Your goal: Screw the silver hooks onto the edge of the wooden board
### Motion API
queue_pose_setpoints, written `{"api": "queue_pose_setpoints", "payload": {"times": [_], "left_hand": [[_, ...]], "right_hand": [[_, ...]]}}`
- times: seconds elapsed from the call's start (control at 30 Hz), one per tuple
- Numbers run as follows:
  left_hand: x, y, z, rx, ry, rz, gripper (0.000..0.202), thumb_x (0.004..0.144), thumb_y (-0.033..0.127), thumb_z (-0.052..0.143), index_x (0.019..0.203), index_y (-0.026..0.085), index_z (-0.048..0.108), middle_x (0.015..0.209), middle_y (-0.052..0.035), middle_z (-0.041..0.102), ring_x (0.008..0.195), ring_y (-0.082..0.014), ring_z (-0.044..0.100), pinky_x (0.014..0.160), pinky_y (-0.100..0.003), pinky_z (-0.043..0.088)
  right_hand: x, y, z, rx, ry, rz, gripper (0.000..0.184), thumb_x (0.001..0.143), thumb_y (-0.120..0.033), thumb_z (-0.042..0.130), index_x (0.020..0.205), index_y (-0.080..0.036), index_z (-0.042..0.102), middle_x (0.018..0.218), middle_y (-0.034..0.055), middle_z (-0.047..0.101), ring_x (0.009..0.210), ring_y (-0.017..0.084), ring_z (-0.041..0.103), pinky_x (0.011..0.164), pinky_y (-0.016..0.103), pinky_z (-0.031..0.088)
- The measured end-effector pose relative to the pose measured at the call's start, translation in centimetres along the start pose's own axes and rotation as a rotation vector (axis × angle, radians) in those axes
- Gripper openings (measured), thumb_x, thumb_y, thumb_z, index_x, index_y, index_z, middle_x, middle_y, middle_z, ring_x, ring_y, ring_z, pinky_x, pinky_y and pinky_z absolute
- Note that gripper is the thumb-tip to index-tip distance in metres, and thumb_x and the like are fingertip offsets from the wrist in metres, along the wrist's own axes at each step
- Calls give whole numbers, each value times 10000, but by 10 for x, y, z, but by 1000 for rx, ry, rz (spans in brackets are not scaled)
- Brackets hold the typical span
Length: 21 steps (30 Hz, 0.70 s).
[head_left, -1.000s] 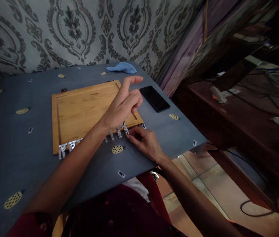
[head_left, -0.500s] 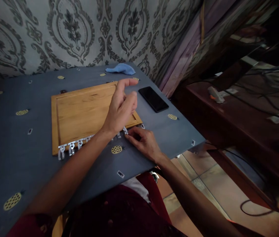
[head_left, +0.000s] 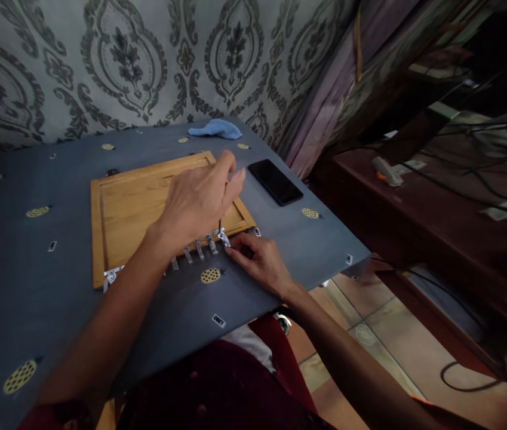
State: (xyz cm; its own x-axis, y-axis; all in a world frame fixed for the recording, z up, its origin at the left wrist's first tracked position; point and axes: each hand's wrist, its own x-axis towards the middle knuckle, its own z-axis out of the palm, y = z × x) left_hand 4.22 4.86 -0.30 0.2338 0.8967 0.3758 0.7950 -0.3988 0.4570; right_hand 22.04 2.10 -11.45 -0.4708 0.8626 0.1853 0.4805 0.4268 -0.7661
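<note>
A wooden board (head_left: 132, 209) lies on a table under a blue cloth with pineapple prints (head_left: 33, 298). Several small metal brackets (head_left: 199, 248) sit in a row along the board's near edge. My left hand (head_left: 199, 200) hovers over the board's right part, its fingers closed round a thin dark tool (head_left: 220, 226) that points down onto the end bracket (head_left: 224, 238). My right hand (head_left: 257, 260) rests on the table beside the board's near right corner, its fingertips pinched on that same end bracket.
A black phone (head_left: 275, 181) lies right of the board. A crumpled light-blue rag (head_left: 215, 128) sits at the table's far edge by the patterned wall. A dark wooden cabinet (head_left: 414, 203) with cables stands to the right, tiled floor below.
My left hand has come down from a raised, half-open pose and closed, bringing the thin tool onto the end bracket. My right hand has stayed on the bracket.
</note>
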Motion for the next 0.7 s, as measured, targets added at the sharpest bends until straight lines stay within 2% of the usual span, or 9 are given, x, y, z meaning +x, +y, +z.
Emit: {"api": "queue_pose_setpoints", "payload": {"times": [0.07,0.2,0.33,0.57,0.7], "left_hand": [[-1,1,-5,169,-30,-9,263,1037,345,403,1069,186,610,755,-20,640,701,-177,610,736,-313,472],[-3,-1,-8,280,-65,52,222,1020,313,465,1165,202,591,746,-9,654,726,-196,654,741,-315,488],[-6,-1,-12,333,-103,156,261,1010,275,493,1249,177,527,780,-20,663,764,-215,671,730,-325,495],[-13,12,-23,407,-155,205,264,988,137,464,1251,131,491,939,-82,683,898,-210,679,747,-292,499],[-16,15,-26,388,-184,219,352,951,71,453,1300,122,464,948,-87,674,888,-213,672,755,-299,497]], "right_hand": [[0,0,0,6,-3,-5,155,927,-318,603,818,-210,616,710,-5,631,599,126,511,609,266,391],[0,-1,0,14,5,-3,160,923,-314,600,800,-212,607,704,-8,634,598,127,513,609,265,394],[1,-2,0,13,8,-3,154,916,-308,602,797,-211,612,699,-5,640,609,133,534,616,264,401],[1,-2,0,4,-4,5,151,914,-312,602,821,-198,641,721,14,659,649,147,578,642,272,418],[1,-3,-1,-2,5,19,169,911,-333,601,806,-206,638,719,14,661,650,150,576,646,277,420]]}}
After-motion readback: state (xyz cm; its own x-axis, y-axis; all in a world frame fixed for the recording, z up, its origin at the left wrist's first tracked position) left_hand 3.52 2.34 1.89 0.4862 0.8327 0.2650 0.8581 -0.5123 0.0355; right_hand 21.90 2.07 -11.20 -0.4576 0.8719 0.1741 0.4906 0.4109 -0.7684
